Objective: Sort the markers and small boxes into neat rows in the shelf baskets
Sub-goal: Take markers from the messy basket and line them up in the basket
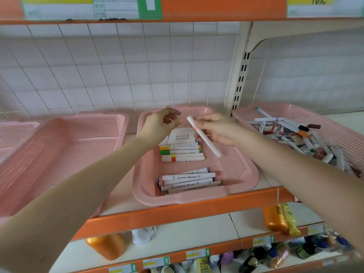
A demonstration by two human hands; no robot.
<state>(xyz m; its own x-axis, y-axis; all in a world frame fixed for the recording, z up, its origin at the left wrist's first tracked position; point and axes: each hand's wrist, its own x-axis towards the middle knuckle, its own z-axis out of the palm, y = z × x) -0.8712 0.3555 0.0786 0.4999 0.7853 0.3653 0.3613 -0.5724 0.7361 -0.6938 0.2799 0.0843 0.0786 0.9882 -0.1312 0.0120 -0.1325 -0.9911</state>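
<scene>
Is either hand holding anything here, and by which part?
The right hand pinches a white marker around its far half, the near end sticking out free over the middle basket. The left hand seems to hold nothing.

light: bright, even | shadows: soft | edges: bowed, blurred | centre: fairly sharp

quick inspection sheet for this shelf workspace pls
surface: orange-edged shelf, pink baskets on it
job's things: middle basket holds a rear row and a front row of markers; right basket holds a jumbled pile of markers and small boxes; left basket, nothing seen inside
clutter: nothing seen
grippers: right hand holds a white marker over the middle basket; left hand beside it, fingers loosely curled, holding nothing
cables: nothing seen
surroundings: tiled wall behind; bottles on lower shelves
</scene>
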